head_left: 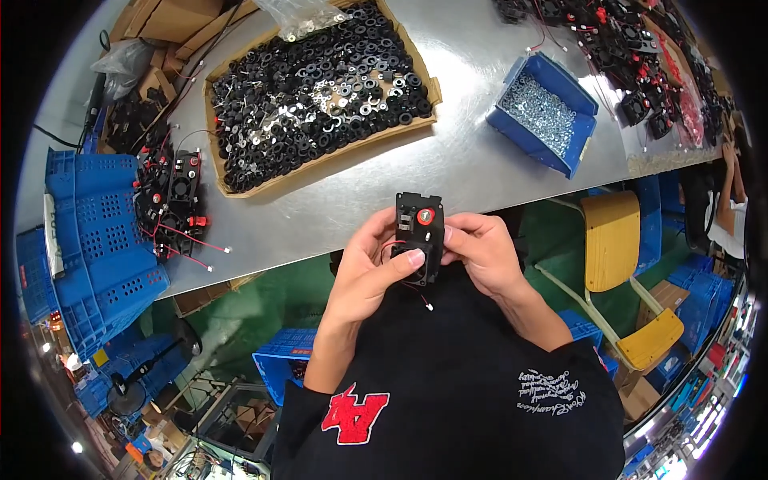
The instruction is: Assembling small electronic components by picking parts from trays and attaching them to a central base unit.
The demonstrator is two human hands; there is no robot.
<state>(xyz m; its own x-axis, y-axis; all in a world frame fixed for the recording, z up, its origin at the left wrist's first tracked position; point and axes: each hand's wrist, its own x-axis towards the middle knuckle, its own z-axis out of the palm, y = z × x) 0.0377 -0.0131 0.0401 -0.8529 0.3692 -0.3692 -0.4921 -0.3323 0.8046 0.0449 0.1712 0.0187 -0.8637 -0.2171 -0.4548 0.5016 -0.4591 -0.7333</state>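
A black fan panel (pixel 417 216) stands tilted up in front of my chest, just off the table's near edge. It has a red terminal post with a metal centre near the top and a small fan lower down. A thin wire with a white plug hangs below it. My left hand (pixel 364 276) is closed around its left side, thumb lying across the fan. My right hand (pixel 484 252) is closed in a pinch at the panel's right edge, thumb against the fingers. Whatever those fingertips may hold is hidden.
A shallow cardboard tray (pixel 320 152) full of black rings and metal washers lies on the metal table (pixel 464 172). A blue bin (pixel 524 136) of small metal parts stands right. More fan panels are piled left (pixel 172 188) and far right. A blue crate (pixel 100 216) borders the left side; a yellow chair (pixel 612 240) stands right.
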